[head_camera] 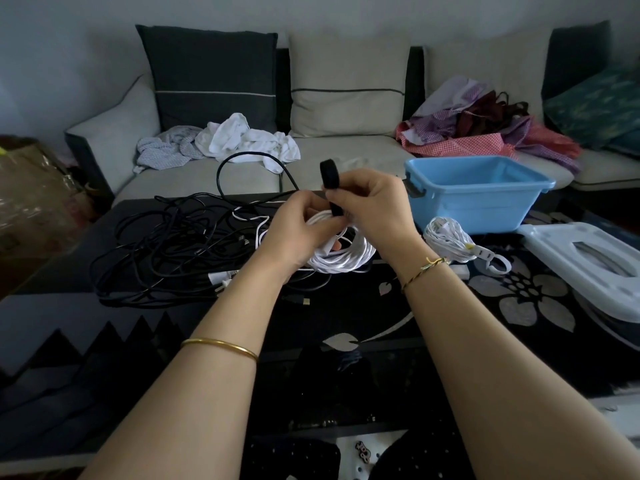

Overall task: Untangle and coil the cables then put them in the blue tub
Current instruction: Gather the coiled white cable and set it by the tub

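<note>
My left grip (298, 230) clasps the coiled white round cable (346, 256) just above the black patterned table (381, 306), while my right grip (374, 206) pinches a black fabric strap (329, 174). I should cinch the strap snugly around every loop, so nothing springs loose before the blue plastic tub (485, 209), nearby on my right

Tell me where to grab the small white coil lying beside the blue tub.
Pinch the small white coil across its bundled loops, close to the white tie at its right end, coming down from above on the near side. It lies flat on the table, with the blue tub right behind it.
</note>
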The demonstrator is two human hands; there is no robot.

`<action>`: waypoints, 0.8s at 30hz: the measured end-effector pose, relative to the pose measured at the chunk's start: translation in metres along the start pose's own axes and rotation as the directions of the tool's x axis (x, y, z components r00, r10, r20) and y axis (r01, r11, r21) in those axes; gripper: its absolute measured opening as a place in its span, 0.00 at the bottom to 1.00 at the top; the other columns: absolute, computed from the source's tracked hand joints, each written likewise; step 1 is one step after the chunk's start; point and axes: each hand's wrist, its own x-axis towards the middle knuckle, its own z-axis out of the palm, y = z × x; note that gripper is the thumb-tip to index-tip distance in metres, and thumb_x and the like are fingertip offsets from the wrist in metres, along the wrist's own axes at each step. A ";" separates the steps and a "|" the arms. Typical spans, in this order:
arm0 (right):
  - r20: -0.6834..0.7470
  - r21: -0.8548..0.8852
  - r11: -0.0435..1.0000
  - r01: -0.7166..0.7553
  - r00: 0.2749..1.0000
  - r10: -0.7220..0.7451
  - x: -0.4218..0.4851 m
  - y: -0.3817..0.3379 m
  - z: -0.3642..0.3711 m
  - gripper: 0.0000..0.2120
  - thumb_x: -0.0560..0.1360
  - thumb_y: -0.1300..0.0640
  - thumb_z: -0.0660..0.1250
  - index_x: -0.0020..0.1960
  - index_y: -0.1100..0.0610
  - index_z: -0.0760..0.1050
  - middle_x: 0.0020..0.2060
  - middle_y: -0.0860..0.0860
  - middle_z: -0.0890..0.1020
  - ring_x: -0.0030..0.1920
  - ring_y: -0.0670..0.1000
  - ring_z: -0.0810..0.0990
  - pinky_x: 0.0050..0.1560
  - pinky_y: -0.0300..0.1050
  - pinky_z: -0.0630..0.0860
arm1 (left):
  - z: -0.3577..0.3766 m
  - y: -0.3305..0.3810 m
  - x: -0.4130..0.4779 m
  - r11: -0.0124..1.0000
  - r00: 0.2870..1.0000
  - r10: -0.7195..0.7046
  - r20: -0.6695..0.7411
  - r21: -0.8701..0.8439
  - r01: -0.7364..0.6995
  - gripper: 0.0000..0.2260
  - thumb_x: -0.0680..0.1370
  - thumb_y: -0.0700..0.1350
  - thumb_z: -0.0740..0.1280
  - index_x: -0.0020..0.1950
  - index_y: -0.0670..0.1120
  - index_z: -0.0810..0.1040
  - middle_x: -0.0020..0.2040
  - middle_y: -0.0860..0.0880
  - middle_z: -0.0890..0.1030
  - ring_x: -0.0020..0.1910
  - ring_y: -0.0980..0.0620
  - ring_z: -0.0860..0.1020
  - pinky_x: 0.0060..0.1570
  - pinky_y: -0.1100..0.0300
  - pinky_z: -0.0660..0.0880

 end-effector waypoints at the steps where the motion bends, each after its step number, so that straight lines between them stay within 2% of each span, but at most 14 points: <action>1: -0.014 0.004 1.000 -0.016 1.000 0.016 0.001 0.002 0.000 0.11 0.71 0.66 0.71 0.38 0.50 0.80 0.31 0.43 0.82 0.33 0.39 0.79 0.38 0.34 0.76 | 0.000 -0.001 0.001 1.000 1.000 0.010 0.008 0.012 -0.010 0.10 0.72 0.39 0.74 0.42 0.47 0.72 0.41 0.38 0.80 0.41 0.39 0.80 0.45 0.44 0.77; 3: -0.023 0.010 0.999 -0.040 0.999 0.040 0.002 0.005 -0.001 0.10 0.71 0.66 0.71 0.38 0.51 0.81 0.33 0.46 0.82 0.34 0.41 0.79 0.39 0.36 0.78 | 0.000 -0.002 0.002 0.998 0.999 0.035 0.020 0.042 -0.036 0.09 0.73 0.38 0.73 0.42 0.46 0.72 0.39 0.41 0.80 0.37 0.45 0.80 0.42 0.50 0.77; 6: -0.005 0.042 0.995 -0.087 0.996 0.087 0.003 0.006 -0.004 0.06 0.71 0.66 0.71 0.42 0.56 0.82 0.35 0.51 0.83 0.35 0.44 0.80 0.40 0.39 0.79 | 0.001 0.003 0.000 0.991 0.995 0.092 0.024 0.097 -0.094 0.09 0.72 0.37 0.73 0.43 0.42 0.73 0.35 0.47 0.78 0.29 0.59 0.78 0.32 0.66 0.74; 8: 0.006 0.041 0.994 -0.103 0.995 0.103 0.005 0.008 -0.004 0.04 0.71 0.65 0.71 0.44 0.58 0.82 0.37 0.54 0.83 0.37 0.47 0.81 0.42 0.42 0.79 | 0.002 0.004 -0.001 0.988 0.994 0.106 0.023 0.106 -0.108 0.09 0.72 0.38 0.73 0.45 0.42 0.74 0.36 0.49 0.78 0.28 0.60 0.76 0.30 0.68 0.73; 13: 0.055 0.041 0.989 -0.142 0.989 0.140 0.008 0.011 -0.002 0.04 0.72 0.65 0.70 0.46 0.59 0.81 0.38 0.53 0.83 0.37 0.47 0.80 0.41 0.39 0.77 | -0.001 0.002 0.000 0.976 0.990 0.142 -0.020 0.169 -0.137 0.12 0.72 0.40 0.74 0.49 0.42 0.73 0.41 0.48 0.78 0.35 0.58 0.77 0.37 0.64 0.73; 16: 0.124 0.124 0.967 -0.222 0.970 0.207 0.008 0.011 -0.005 0.04 0.72 0.66 0.70 0.45 0.60 0.80 0.35 0.52 0.82 0.33 0.45 0.79 0.36 0.34 0.76 | -0.001 0.002 -0.003 0.977 0.986 0.166 0.003 0.137 -0.165 0.18 0.72 0.36 0.73 0.53 0.44 0.66 0.41 0.43 0.77 0.31 0.59 0.75 0.33 0.68 0.73; 18: 0.174 0.207 0.937 -0.282 0.953 0.248 0.008 0.011 -0.006 0.04 0.72 0.68 0.69 0.43 0.60 0.80 0.32 0.50 0.82 0.31 0.44 0.80 0.34 0.34 0.76 | -0.001 0.001 -0.004 0.965 0.978 0.207 0.027 0.157 -0.209 0.20 0.72 0.34 0.72 0.55 0.45 0.63 0.41 0.38 0.76 0.30 0.56 0.75 0.32 0.68 0.72; 22: 0.239 0.210 0.917 -0.340 0.927 0.289 0.011 0.011 -0.009 0.05 0.72 0.68 0.69 0.43 0.60 0.80 0.35 0.53 0.83 0.35 0.48 0.82 0.40 0.39 0.79 | -0.004 -0.001 -0.003 0.935 0.965 0.255 0.067 0.236 -0.263 0.23 0.72 0.36 0.71 0.58 0.50 0.61 0.42 0.38 0.77 0.36 0.47 0.77 0.42 0.54 0.76; 24: 0.249 0.185 0.924 -0.334 0.926 0.284 0.011 0.011 -0.009 0.05 0.72 0.68 0.69 0.43 0.59 0.80 0.37 0.54 0.83 0.36 0.48 0.81 0.42 0.40 0.79 | -0.006 -0.002 -0.004 0.929 0.965 0.251 0.079 0.260 -0.262 0.24 0.73 0.37 0.71 0.58 0.51 0.61 0.42 0.39 0.77 0.37 0.44 0.78 0.44 0.48 0.76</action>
